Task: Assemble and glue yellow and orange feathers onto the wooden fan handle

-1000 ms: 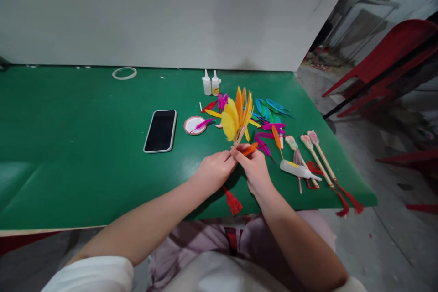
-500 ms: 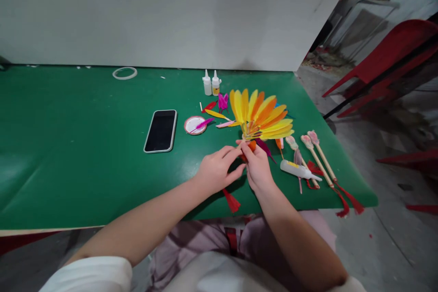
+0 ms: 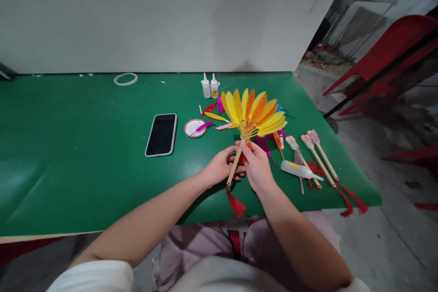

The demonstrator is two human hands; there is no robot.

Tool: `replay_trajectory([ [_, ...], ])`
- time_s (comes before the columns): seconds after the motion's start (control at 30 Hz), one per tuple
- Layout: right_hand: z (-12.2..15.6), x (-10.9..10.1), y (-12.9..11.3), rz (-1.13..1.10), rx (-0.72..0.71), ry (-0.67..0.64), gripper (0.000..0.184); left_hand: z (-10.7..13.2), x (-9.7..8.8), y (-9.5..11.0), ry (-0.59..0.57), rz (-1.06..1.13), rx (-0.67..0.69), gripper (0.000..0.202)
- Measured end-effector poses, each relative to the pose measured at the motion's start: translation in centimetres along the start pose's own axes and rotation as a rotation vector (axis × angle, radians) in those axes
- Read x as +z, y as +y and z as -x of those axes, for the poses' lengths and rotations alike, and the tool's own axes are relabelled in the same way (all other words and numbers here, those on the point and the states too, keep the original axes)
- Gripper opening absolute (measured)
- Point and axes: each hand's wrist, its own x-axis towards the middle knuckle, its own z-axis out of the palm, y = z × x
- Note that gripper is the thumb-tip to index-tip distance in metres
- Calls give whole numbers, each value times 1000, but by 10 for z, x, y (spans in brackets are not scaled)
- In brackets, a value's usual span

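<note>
A feather fan (image 3: 253,112) of yellow and orange feathers spreads away from me above the green table. Its wooden handle (image 3: 235,164) slants down toward me and ends in a red tassel (image 3: 236,203). With the thumb on top, my right hand (image 3: 259,165) pinches the neck of the handle. My left hand (image 3: 221,166) curls its fingers behind the handle from the left; its fingertips are partly hidden. Between the two hands shows an orange feather (image 3: 244,154), partly covered by fingers.
Left of the hands lie a phone (image 3: 161,135) and a round disc (image 3: 195,128) with a magenta feather. Two small glue bottles (image 3: 210,87) stand behind. At right lie a glue bottle (image 3: 297,169), several tasselled wooden handles (image 3: 318,159) and loose feathers. A tape ring (image 3: 125,79) is farther back.
The fan has shifted slightly left, and its handle now shows in front of my left fingers. My left hand has slid from over the handle to behind it.
</note>
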Motion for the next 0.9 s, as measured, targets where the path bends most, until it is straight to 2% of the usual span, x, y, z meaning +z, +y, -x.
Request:
replay_trajectory([
  [0.1,2,0,0,34,46,-20,32,-3,4,-2,40,19,11,51],
  [0.17,3,0,-1,60,14,-36,30,-4,2,-2,49,9,-11,48],
  [0.27,3,-1,-8,108,-131,-38,21,-3,-7,0,77,-45,-31,38],
  [0.37,4,-6,-22,147,-314,32,16,-1,-17,5,101,-101,-17,24],
  [0.47,7,-14,-36,155,-403,117,16,2,-25,12,170,-23,23,26],
  [0.53,9,-16,-39,160,-338,91,17,4,-29,18,218,64,65,31],
  [0.63,12,-12,-32,184,-198,-17,20,7,-35,26,245,169,136,38],
  [0.77,14,0,-15,154,-91,-97,22,7,-39,28,391,224,281,28],
  [0.83,13,5,-9,114,-55,-101,21,5,-40,26,458,234,300,24],
  [0.9,12,6,-6,92,-49,-96,20,4,-41,23,473,233,284,24],
])
